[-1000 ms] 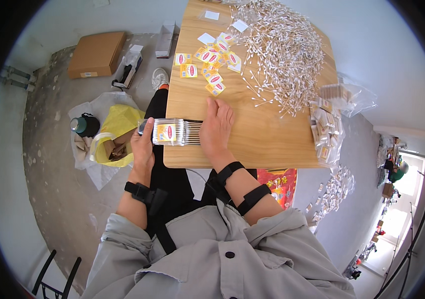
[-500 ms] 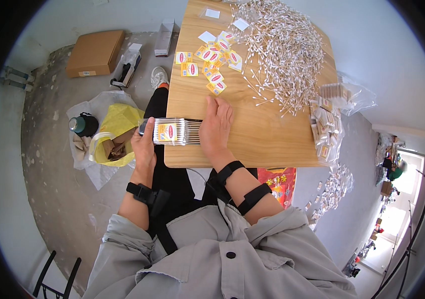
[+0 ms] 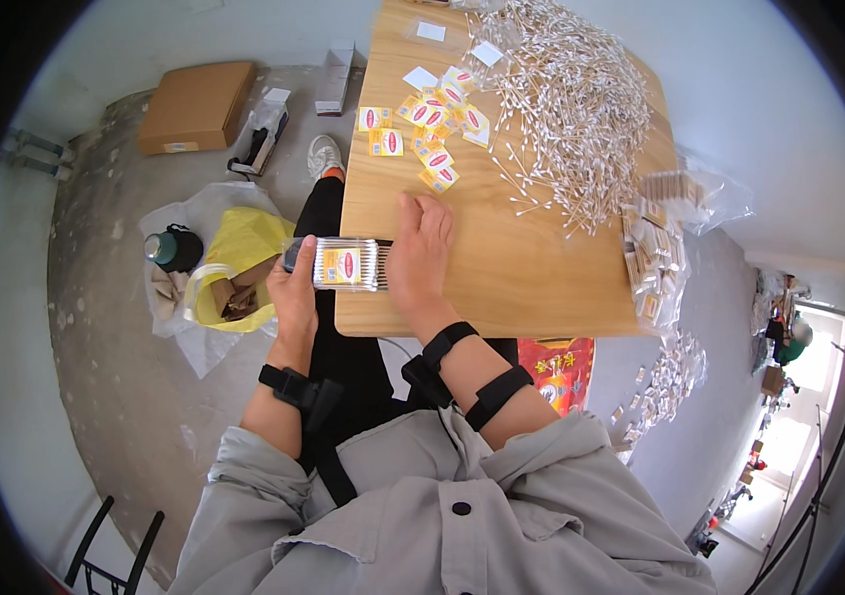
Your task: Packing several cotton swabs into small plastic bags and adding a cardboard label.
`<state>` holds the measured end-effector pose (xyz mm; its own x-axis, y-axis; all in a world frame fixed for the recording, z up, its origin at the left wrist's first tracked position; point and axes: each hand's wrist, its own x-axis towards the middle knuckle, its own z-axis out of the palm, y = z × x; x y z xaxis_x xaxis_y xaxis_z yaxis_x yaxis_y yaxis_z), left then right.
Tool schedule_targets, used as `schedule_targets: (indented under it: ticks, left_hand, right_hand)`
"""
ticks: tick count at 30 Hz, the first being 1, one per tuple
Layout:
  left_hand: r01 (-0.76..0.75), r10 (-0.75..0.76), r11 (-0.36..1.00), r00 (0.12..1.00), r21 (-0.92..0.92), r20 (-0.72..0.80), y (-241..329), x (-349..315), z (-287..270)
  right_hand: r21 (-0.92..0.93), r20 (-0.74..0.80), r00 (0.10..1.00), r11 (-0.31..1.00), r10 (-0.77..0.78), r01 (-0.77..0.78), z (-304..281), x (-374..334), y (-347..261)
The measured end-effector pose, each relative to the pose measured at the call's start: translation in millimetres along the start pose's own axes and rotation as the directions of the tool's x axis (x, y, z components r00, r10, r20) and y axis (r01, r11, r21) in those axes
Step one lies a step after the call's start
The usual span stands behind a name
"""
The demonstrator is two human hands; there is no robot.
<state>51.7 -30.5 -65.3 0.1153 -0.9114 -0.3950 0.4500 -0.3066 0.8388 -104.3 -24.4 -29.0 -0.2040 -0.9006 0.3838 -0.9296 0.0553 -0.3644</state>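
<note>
At the table's near left corner my left hand (image 3: 293, 291) is closed on the left end of a clear packet of cotton swabs (image 3: 361, 265). White tips and pale sticks lie side by side in it, beneath a yellow and white label card (image 3: 344, 265). A dark piece (image 3: 292, 256) shows by my left thumb, and dark edges show at the right end too. My right hand (image 3: 420, 248) rests against that right end with its fingers curled. Whatever its fingertips grip is hidden behind the hand.
Loose label cards (image 3: 432, 116) lie scattered on the wooden table (image 3: 527, 288). Farther right rises a large heap of cotton swabs (image 3: 571, 104). Filled packets (image 3: 653, 248) pile at the right edge. A yellow bag (image 3: 244, 238) and a cardboard box (image 3: 194, 107) stand on the floor.
My right hand has moved left toward my left hand, and less of the swabs sticks out between them. The whole view has shifted slightly.
</note>
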Motion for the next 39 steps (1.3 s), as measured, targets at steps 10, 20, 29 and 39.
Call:
schedule_targets:
  ticks: [10,20,29,39]
  left_hand:
    - [-0.146,0.173,0.939,0.983,0.31,-0.062,18,-11,8]
    - [0.023,-0.021,1.0,0.994,-0.015,0.11,23,9,-12]
    - [-0.024,0.02,0.997,0.998,0.069,0.055,14,-2,1]
    - [-0.074,0.072,0.992,0.997,0.101,0.024,4,3,0]
  right_hand:
    - [0.257,-0.018,0.99,0.958,0.139,-0.13,-6,-2,-1]
    - [0.911,0.23,0.813,0.175,0.535,-0.374,-16,-36,-10]
    - [0.86,0.207,0.874,0.344,0.44,-0.376,-15,-33,-25]
    - [0.781,0.246,0.905,0.482,0.346,-0.396,-10,-28,-48]
